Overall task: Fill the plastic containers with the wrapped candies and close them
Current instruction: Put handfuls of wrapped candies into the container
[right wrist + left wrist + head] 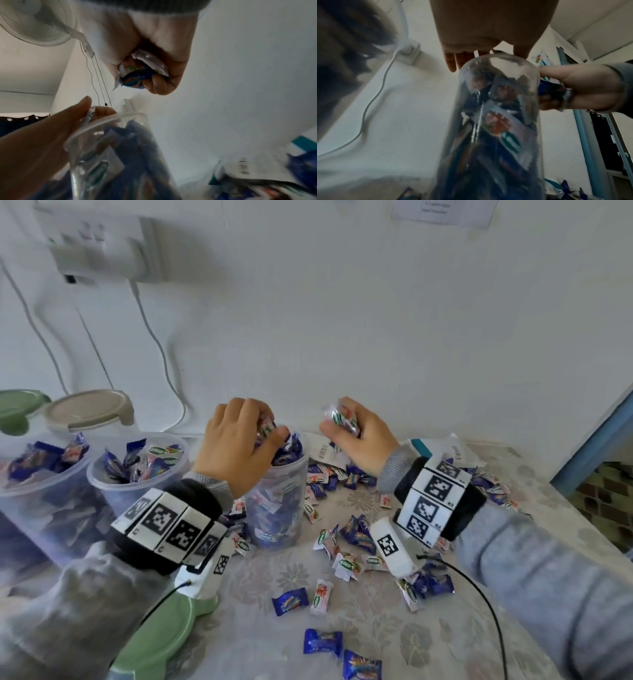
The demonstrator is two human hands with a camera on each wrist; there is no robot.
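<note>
A tall clear plastic container (284,508) stands mid-table, packed to the brim with blue and white wrapped candies (289,448). My left hand (270,429) hovers over its mouth, fingers curled and pinching a white-wrapped candy (267,427) at the rim. Just right of the container my right hand (337,422) grips a handful of candies (337,412), raised above the table. From the right wrist, the handful (137,75) shows inside the curled fingers, above the container's rim (109,119). The left wrist view looks up the container's wall (496,121).
Two more candy-filled open containers (137,470) (41,481) stand at the left, with a beige lid (89,409) and a green lid (17,409) behind them. Another green lid (164,635) lies near the front edge. Loose candies (346,563) and torn packaging (455,453) are scattered over the patterned tablecloth.
</note>
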